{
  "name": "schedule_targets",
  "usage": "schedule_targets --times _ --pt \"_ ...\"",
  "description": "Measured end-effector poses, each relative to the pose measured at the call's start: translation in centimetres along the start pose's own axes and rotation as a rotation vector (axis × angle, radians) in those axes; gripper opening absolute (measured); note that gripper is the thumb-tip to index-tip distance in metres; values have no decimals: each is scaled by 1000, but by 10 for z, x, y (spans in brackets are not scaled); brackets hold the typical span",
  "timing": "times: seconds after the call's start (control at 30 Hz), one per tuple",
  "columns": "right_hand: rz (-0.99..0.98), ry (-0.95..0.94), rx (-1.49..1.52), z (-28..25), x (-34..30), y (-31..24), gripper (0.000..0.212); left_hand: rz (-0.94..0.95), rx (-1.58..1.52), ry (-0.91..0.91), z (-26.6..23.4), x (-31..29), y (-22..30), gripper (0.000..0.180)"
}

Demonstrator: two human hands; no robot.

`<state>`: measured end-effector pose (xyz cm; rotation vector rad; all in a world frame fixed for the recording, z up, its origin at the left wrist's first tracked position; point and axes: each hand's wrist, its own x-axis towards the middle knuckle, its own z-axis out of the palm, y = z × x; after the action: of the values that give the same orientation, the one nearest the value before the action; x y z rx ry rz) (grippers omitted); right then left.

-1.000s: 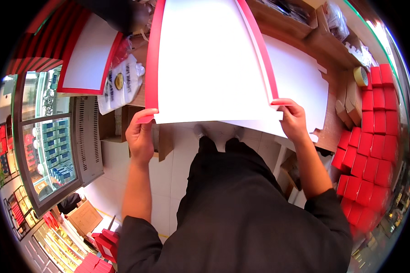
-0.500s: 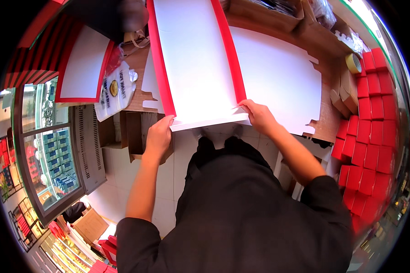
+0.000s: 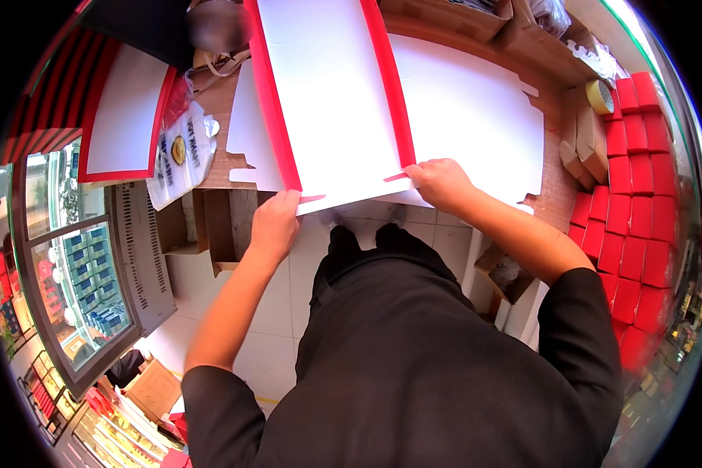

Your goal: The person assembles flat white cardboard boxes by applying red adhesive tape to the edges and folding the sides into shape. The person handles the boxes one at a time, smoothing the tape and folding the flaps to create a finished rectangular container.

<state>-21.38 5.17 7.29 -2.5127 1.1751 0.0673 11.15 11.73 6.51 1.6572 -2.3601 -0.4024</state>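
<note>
A long white cardboard box piece (image 3: 327, 86) with folded-up red side walls lies lengthwise over the table, its near end sticking out past the edge. At its near left corner my left hand (image 3: 276, 225) is closed on the cardboard, fingers curled at the end of the red wall. My right hand (image 3: 440, 184) pinches the near right corner. Narrow red tabs show at both corners, beside the white end flap between my hands. Beneath the piece lies a flat white cardboard sheet (image 3: 472, 117) with notched edges.
Red boxes (image 3: 632, 203) are stacked at right. A tape roll (image 3: 599, 97) sits by brown cartons (image 3: 590, 140). At left are a white plastic bag (image 3: 183, 156), a red-edged white panel (image 3: 125, 117) and a window (image 3: 78, 265). Open cartons (image 3: 444, 19) line the table's back.
The near end flap has tilted down and flatter, and red tabs now show at the corners. Both hands keep their hold; the right has shifted slightly up. The view has moved a little.
</note>
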Motion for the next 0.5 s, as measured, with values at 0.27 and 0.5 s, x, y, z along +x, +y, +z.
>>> schedule_targets --times 0.27,0.5 --pt "-459 44 -319 -18 25 0 10 354 357 -24 -6 31 -4 7" --pt "-474 45 -176 -11 27 -1 7 374 204 -114 -2 31 -13 9"
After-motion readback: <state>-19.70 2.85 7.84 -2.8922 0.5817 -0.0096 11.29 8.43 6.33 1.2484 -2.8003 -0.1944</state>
